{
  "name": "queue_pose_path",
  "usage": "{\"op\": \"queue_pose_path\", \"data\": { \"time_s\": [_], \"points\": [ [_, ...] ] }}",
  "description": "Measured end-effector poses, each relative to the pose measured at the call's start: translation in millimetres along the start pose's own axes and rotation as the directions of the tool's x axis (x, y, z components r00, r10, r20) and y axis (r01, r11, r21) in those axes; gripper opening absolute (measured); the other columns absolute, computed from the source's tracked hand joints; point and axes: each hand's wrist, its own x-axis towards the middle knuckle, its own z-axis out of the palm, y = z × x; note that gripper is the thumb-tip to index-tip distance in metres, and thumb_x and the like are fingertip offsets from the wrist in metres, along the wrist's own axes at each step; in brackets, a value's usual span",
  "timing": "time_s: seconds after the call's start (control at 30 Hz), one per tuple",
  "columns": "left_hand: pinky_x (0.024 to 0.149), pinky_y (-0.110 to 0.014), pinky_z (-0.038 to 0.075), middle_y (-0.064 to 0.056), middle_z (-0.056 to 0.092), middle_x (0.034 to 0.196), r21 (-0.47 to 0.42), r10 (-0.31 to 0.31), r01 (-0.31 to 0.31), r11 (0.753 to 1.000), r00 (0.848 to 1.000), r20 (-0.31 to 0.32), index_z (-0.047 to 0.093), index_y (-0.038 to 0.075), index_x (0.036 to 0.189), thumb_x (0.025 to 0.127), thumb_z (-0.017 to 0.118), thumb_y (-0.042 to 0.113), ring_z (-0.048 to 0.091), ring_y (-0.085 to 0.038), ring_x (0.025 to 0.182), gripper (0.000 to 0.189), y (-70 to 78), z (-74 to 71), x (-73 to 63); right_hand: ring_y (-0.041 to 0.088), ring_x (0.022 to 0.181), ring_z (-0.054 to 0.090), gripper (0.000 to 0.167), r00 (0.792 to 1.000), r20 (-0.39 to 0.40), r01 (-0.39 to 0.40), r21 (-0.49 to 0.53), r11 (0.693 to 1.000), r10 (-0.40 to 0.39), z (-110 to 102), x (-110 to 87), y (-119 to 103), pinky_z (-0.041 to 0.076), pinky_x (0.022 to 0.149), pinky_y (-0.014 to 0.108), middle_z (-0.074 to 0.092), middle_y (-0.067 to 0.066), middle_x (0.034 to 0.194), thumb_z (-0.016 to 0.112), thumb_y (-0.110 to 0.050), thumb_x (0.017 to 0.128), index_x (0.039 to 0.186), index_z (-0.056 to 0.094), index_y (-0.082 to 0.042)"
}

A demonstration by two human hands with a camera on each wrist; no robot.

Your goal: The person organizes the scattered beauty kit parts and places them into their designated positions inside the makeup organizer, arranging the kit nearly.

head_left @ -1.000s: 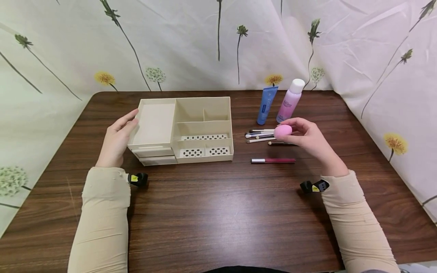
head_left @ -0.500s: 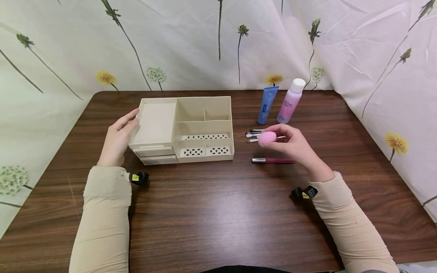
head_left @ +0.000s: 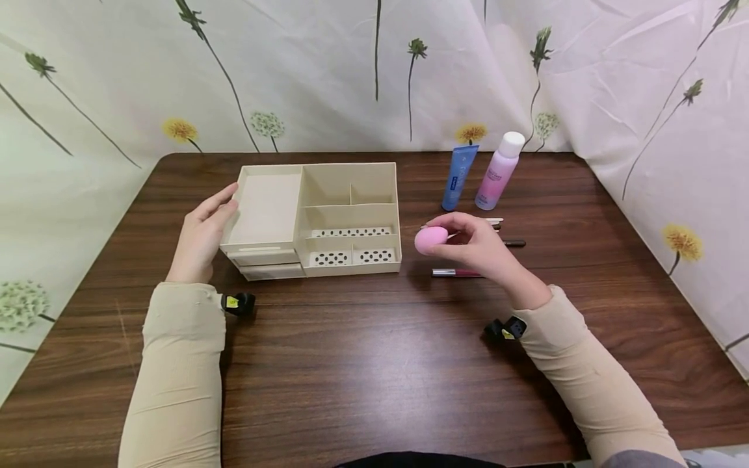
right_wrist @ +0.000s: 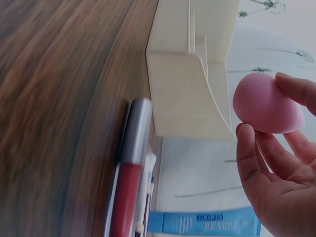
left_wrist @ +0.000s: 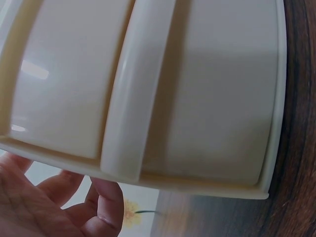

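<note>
Between the thumb and fingers of my right hand [head_left: 482,250] is a pink egg-shaped makeup sponge [head_left: 430,241], held above the table just right of the cream organizer [head_left: 266,208]. The right wrist view shows the fingertips pinching the makeup sponge [right_wrist: 264,103] from both sides. My left hand [head_left: 201,240] rests against the organizer's left side, fingers extended along it. In the left wrist view the drawer fronts [left_wrist: 222,98] fill most of the picture, with the left fingers [left_wrist: 108,202] beside the wall. Open compartments, some with dotted bottoms, make up the organizer's right part.
Behind the right hand stand a blue squeeze tube [head_left: 459,179] and a pink bottle [head_left: 496,175] with a white cap. Makeup brushes [head_left: 515,243] lie partly hidden under that hand. A dark red lip gloss tube [head_left: 453,273] lies nearer. A flowered cloth [head_left: 328,78] hangs behind the table.
My right hand has carried the makeup sponge leftward, from over the brushes toward the organizer's right edge. My left hand has stayed at the organizer's side.
</note>
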Motion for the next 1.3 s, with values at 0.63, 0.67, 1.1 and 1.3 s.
{"op": "queue_pose_path", "data": {
  "time_s": [0.63,0.67,1.1,1.3],
  "points": [
    [0.124,-0.036,0.013,0.002,0.029,0.163,-0.078,-0.031,0.031,0.996,1.000,0.001,0.045,0.029,0.150,0.101,0.052,0.041,0.022,-0.012,0.149,0.050,-1.9,-1.6,2.5,0.021,0.094,0.065,0.039,0.996,0.062,0.060,0.014,0.998,-0.060,44,29.8,-23,0.051,0.078,0.023,0.068,0.014,0.112,0.080,-0.006,0.081,0.117,0.069,-0.002],
    [0.124,-0.036,0.013,0.002,0.029,0.163,-0.071,-0.030,0.030,0.997,1.000,0.001,0.044,0.029,0.150,0.101,0.052,0.041,0.022,-0.012,0.149,0.050,-2.2,-1.6,2.3,0.019,0.093,0.065,0.039,0.995,0.061,0.072,0.015,0.997,-0.073,47,31.7,-23,0.051,0.078,0.023,0.068,0.015,0.112,0.080,-0.005,0.080,0.117,0.069,-0.001],
    [0.124,-0.036,0.016,0.003,0.032,0.161,-0.032,-0.011,0.011,0.999,1.000,0.003,0.045,0.030,0.149,0.101,0.051,0.044,0.026,-0.012,0.148,0.051,-1.8,-0.5,1.9,0.020,0.099,0.068,0.043,0.994,0.081,0.069,0.050,0.996,-0.073,72,50.0,-28,0.051,0.079,0.022,0.066,0.015,0.119,0.080,-0.003,0.080,0.120,0.068,0.003],
    [0.124,-0.035,0.015,0.003,0.033,0.161,-0.043,-0.008,0.008,0.999,1.000,-0.003,0.045,0.029,0.149,0.101,0.051,0.042,0.026,-0.012,0.148,0.050,-0.1,-0.2,0.9,0.022,0.106,0.067,0.042,0.994,0.102,0.037,0.105,0.994,-0.048,85,56.7,-32,0.052,0.077,0.019,0.066,0.018,0.121,0.078,-0.001,0.080,0.121,0.067,0.004]
  ]
}}
